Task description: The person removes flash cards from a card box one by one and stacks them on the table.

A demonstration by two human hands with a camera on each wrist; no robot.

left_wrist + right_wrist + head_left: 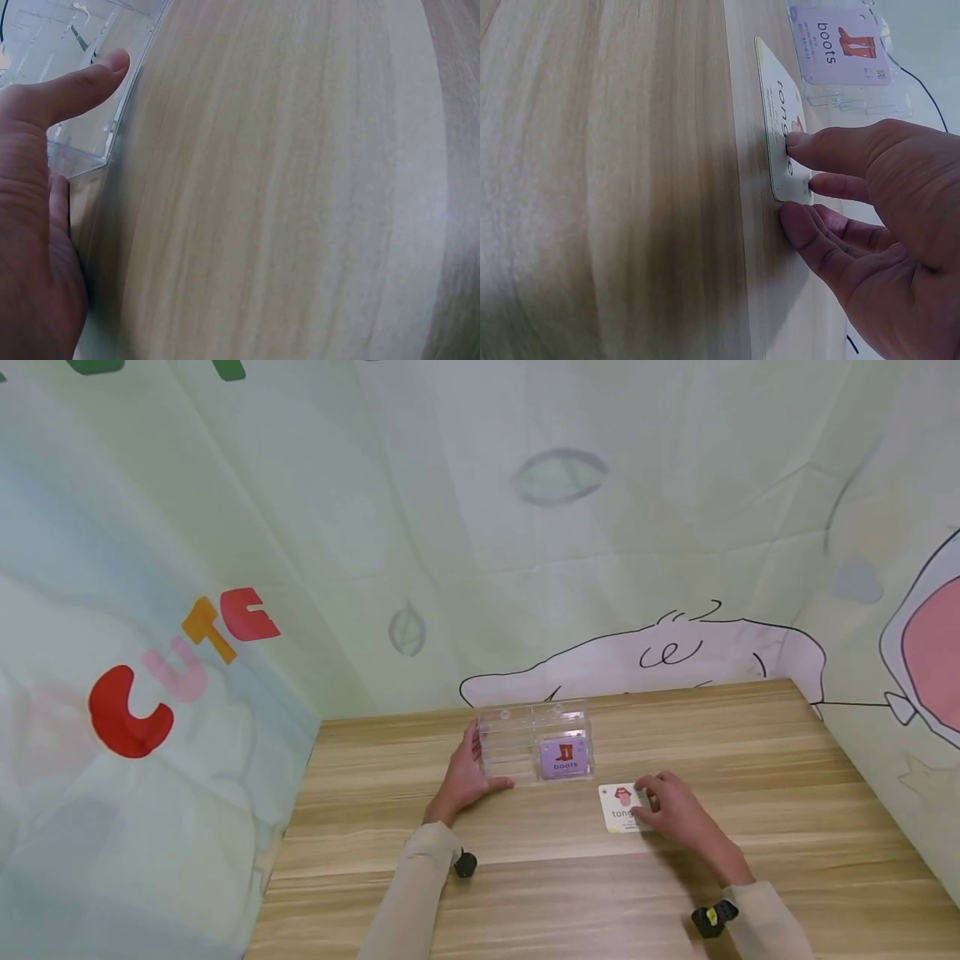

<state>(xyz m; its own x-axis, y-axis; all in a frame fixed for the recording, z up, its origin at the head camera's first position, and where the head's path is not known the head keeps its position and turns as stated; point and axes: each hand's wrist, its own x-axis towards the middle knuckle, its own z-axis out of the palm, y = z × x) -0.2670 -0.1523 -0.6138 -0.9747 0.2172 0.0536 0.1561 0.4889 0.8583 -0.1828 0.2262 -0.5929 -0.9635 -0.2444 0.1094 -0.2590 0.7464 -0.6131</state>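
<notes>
A clear plastic rack (510, 747) stands toward the back of the table, and a purple "boots" card (564, 758) sits in its right side. My left hand (465, 778) grips the rack's left end, thumb along the front, the other fingers partly hidden behind the side. In the left wrist view the thumb (82, 90) lies over the clear rack's edge. A white "tongue" card (617, 821) lies in front of the rack, to its right. My right hand (678, 810) pinches that card at its right side, one fingertip on the printed face and another at the edge.
The wooden table (555, 902) has light and dark grain bands. A printed cloth backdrop (450, 527) rises behind and beside it, meeting the table's back edge. Small black devices (465, 863) are worn on both wrists.
</notes>
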